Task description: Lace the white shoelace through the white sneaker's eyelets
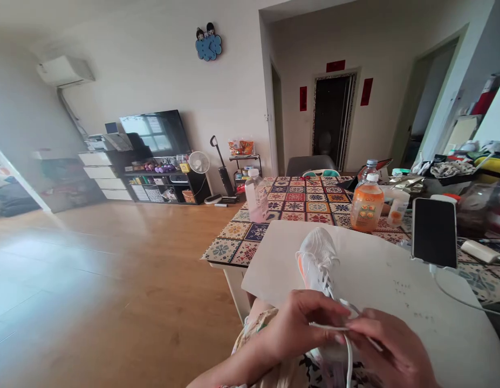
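Note:
A white sneaker (319, 256) with an orange patch on its side lies on a white board, its toe pointing away from me. Over its ankle end, both my hands meet at a white shoelace (349, 358). Thumb and fingers of my left hand (302, 323) are closed on the lace from the left. From the right, my right hand (389, 345) pinches the same lace, and one strand hangs down between the hands. The heel part of the sneaker is mostly hidden behind my hands.
The white board (367, 258) rests on a patterned tablecloth (233, 242). A pink-liquid bottle (257, 199) stands at its far left and an orange drink bottle (367, 207) behind it. A phone (435, 233) with a cable stands at right, near clutter. Wooden floor (152, 280) lies to the left.

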A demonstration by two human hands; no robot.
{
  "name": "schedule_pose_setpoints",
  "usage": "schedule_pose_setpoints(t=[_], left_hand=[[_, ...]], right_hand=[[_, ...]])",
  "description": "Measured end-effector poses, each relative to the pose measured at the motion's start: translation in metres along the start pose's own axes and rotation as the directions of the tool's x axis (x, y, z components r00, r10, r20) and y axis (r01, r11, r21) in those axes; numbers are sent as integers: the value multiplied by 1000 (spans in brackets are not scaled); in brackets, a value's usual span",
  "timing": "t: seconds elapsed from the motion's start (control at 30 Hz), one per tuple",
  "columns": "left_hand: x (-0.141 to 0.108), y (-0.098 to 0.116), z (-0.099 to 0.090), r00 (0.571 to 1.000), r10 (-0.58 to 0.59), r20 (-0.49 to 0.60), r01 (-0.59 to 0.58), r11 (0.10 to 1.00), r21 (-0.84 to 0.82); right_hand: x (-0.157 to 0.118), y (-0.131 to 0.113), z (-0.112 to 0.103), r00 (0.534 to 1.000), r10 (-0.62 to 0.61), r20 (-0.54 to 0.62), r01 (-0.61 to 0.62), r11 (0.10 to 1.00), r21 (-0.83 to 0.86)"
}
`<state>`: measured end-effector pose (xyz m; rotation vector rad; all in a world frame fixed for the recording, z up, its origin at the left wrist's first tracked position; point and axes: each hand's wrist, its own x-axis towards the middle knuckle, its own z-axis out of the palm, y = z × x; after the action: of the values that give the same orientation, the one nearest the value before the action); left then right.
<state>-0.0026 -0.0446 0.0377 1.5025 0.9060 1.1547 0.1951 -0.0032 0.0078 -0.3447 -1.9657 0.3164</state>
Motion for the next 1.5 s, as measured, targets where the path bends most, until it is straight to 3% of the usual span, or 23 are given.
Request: schedule_pose_setpoints(t=[0.1, 0.2, 0.33, 0.5, 0.6, 0.7, 0.9, 1.07, 1.23, 1.33, 1.4, 1.5], left_hand=[[1, 1, 4, 994, 64, -87, -58, 996, 70], [0, 0, 3, 986, 132, -103, -115, 980, 160], [-1, 1, 3, 982, 188, -14, -178, 950, 256], [-3, 3, 4, 942, 321, 103, -336, 877, 342], [-4, 2, 3, 905, 413, 106, -423, 841, 338], [-3, 1, 3, 883, 469, 26, -452, 831, 324], [-3, -6, 4, 943, 307, -129, -266, 927, 263], [-1, -19, 3, 916, 286, -282, -257, 957, 133], [3, -24, 6, 925, 281, -254, -263, 959, 102], [4, -24, 2, 935, 256, -244, -245, 966, 76], [6, -22, -8, 923, 232, -306, -225, 973, 58], [11, -17, -35, 852, 184, -490, -216, 976, -9]], right_hand=[[1, -1, 7, 995, -98, 30, 100, 990, -96], [-1, -1, 6, 999, -32, -6, 31, 991, -127], [-4, -1, 4, 999, 53, 9, -53, 998, 39], [-8, 2, 9, 964, 239, -119, -231, 970, 77], [-3, -1, 8, 981, 190, -44, -185, 979, 88], [7, -7, 5, 994, 92, 57, -97, 991, 95], [8, -7, 10, 997, 30, 65, -33, 998, 50], [1, -1, 7, 999, -49, 19, 50, 997, -59], [1, 0, 10, 999, 9, 34, -5, 993, -119], [-1, 3, 11, 993, 116, 31, -116, 993, 2], [-2, 8, 7, 967, 253, 39, -256, 951, 173], [2, 23, -4, 879, 476, -28, -386, 744, 546]])
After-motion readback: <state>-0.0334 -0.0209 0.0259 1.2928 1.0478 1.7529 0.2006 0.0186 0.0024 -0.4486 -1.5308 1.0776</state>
